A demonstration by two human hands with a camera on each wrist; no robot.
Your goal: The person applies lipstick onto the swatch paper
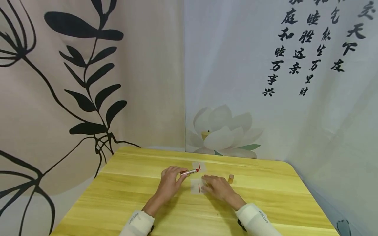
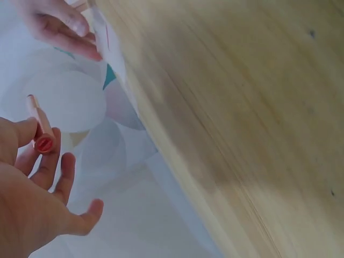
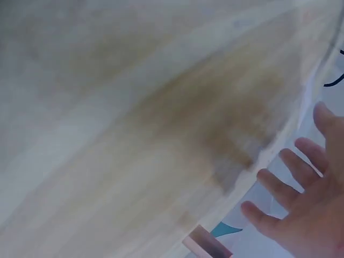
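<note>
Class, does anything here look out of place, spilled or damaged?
Nothing stands out. The lipstick in the left hand is uncapped, and what looks like its cap sits apart beside the right hand, but that suits an open lipstick. The red strokes lie on the two sheets; I see no red on the table.

Desk (image 1: 118,193): smooth wood grain, slight sheen.
Lipstick (image 1: 189,172) and cap (image 1: 231,179) metallic-looking, glossy; slips (image 1: 195,186) translucent (paper or plastic, unclear); backdrop (image 1: 153,82) matt cloth.

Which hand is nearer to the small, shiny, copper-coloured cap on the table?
Right. The right hand is just left of the cap; the left hand is farther off to the left.
</note>
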